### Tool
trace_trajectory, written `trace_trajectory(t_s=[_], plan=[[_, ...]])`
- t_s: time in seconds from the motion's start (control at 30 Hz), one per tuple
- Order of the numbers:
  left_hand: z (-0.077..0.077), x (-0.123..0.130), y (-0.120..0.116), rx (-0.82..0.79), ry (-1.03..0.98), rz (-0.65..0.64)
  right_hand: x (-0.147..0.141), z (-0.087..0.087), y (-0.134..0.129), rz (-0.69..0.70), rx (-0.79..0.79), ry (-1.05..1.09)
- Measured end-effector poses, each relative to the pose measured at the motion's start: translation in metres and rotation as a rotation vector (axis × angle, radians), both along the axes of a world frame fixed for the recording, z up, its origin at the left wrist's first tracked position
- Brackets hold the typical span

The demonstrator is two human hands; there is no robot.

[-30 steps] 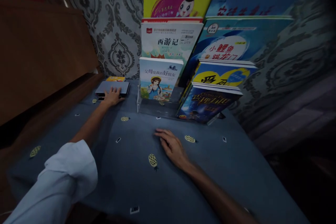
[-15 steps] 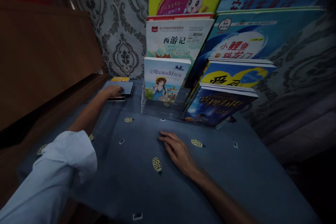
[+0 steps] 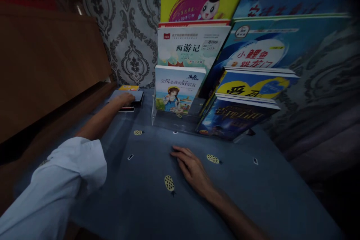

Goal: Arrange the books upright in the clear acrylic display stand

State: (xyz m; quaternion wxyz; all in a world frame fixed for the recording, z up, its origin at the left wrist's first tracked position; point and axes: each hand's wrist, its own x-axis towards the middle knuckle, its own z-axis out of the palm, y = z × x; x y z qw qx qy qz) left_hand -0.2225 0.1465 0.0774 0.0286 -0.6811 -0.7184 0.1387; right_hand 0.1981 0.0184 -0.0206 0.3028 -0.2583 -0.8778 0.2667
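Observation:
At the table's far left, my left hand [image 3: 125, 99] is closed on a thin grey-blue book [image 3: 116, 94]. Its fingers are bent at the book's right side, and the fingertips are partly hidden. That book tops a small pile, where an orange-yellow book [image 3: 129, 87] shows behind and a dark one with a light edge [image 3: 127, 109] shows below. My right hand [image 3: 192, 168] rests on the blue tablecloth, palm down and fingers stretched out, holding nothing. It lies in front of the clear book stand [image 3: 174, 120].
Several books stand upright in the clear stand, among them a light-blue picture book [image 3: 180, 90], a white-green book [image 3: 194, 45] and a dark blue book [image 3: 239, 116]. A wooden cabinet [image 3: 53, 56] borders the left side. Patterned wallpaper [image 3: 132, 33] rises behind.
The view has tilted slightly, so most things sit a little lower. My left hand has shifted slightly right on the grey-blue book, its fingers more bent. My right hand has stayed put.

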Motion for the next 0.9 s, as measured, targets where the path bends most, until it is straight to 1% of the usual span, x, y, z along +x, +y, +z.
trace_trajectory(t_s=[0.17,0.27,0.37,0.5,0.6,0.7,0.77,0.83,0.9], plan=[[0.009,0.011,-0.027,0.002,0.104,0.016,0.0,-0.005,0.001,-0.024,0.016,0.01],[0.008,0.018,-0.052,0.011,0.129,0.017,0.0,-0.01,0.002,-0.029,0.033,0.013],[0.0,0.029,-0.084,0.014,0.136,0.015,-0.002,-0.006,0.003,-0.015,0.027,0.019],[-0.019,0.054,-0.135,0.014,0.113,-0.01,-0.006,0.006,0.001,-0.01,0.006,0.058],[-0.034,0.076,-0.171,0.008,0.092,-0.042,-0.008,0.006,0.0,-0.011,-0.017,0.059],[-0.05,0.102,-0.199,0.034,0.085,-0.136,-0.007,-0.002,0.001,-0.033,-0.029,0.057],[-0.062,0.126,-0.214,0.083,0.107,-0.228,-0.004,-0.007,0.002,-0.066,-0.023,0.073],[-0.074,0.159,-0.224,0.126,0.127,-0.308,-0.001,-0.007,0.003,-0.104,-0.007,0.093],[-0.081,0.202,-0.232,0.174,0.102,-0.371,0.004,-0.002,0.002,-0.141,0.018,0.118]])
